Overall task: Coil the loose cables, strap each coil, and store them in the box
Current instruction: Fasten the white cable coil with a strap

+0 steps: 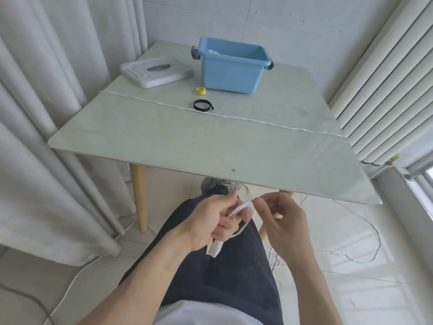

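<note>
Below the table's near edge, my left hand (212,220) grips a small coil of white cable (241,211), and a white plug end (214,248) hangs under the fist. My right hand (281,221) pinches the same cable at the top of the loop. The cable's loose length (365,256) trails across the floor on the right. Another thin white cable (234,117) lies stretched across the table. A black strap (202,105) and a yellow strap (201,90) lie in front of the blue box (230,73), which shows something white inside.
The box's white lid (155,71) lies at the table's back left. The table (164,141) stands between a curtain (46,113) on the left and a radiator (386,90) on the right. My dark-trousered leg (218,277) is under my hands.
</note>
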